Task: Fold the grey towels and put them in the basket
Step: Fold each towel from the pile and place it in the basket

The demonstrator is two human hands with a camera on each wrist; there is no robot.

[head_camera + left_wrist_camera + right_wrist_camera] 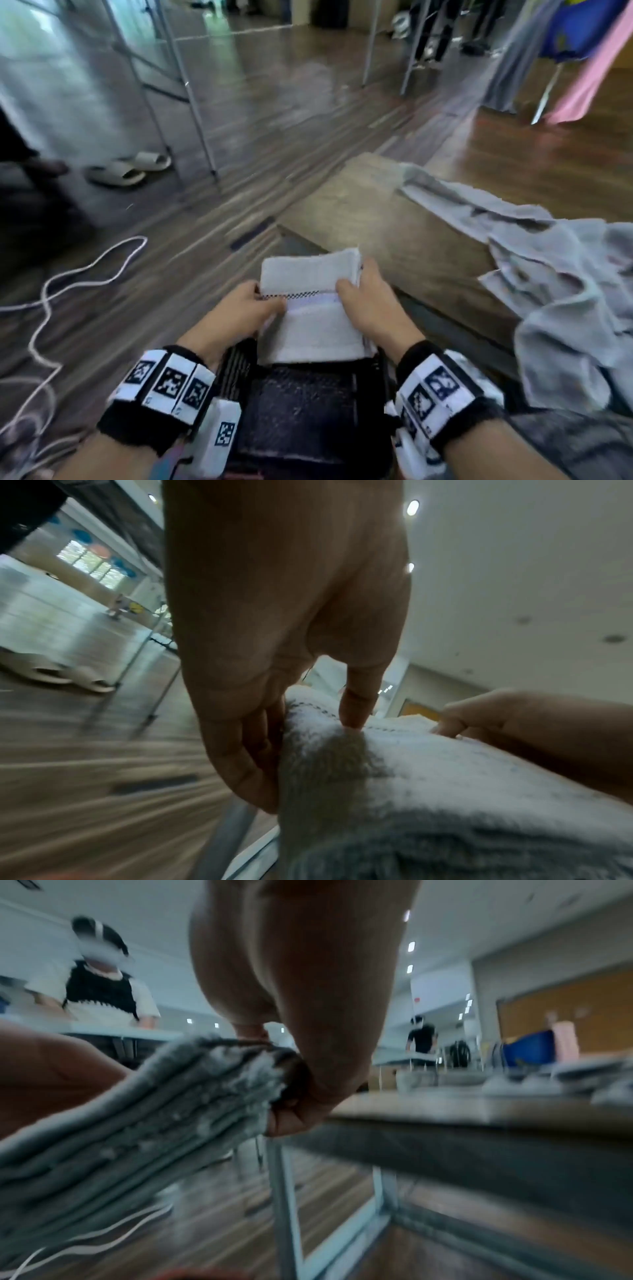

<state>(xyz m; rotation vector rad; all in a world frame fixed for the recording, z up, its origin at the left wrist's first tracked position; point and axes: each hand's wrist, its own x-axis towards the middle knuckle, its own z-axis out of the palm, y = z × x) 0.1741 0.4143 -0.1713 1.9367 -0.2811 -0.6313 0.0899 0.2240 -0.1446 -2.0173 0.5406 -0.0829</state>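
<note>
A folded grey towel [313, 308] with a checkered stripe is held in the air between both hands, over the far end of a dark basket [301, 407] that sits below my wrists. My left hand [255, 310] grips its left edge, thumb on top and fingers underneath [246, 753]. My right hand [359, 296] grips the right edge; in the right wrist view the fingers [301, 1104] curl round the stacked layers of the towel [137, 1123]. A heap of unfolded grey towels [555, 284] lies on the table [404, 233] to the right.
The wooden table's corner is just beyond the folded towel, with its metal legs [284, 1191] below. A white cable [68, 281] loops over the floor at left. Slippers [126, 169] and metal frame legs stand further off. Other people are in the room.
</note>
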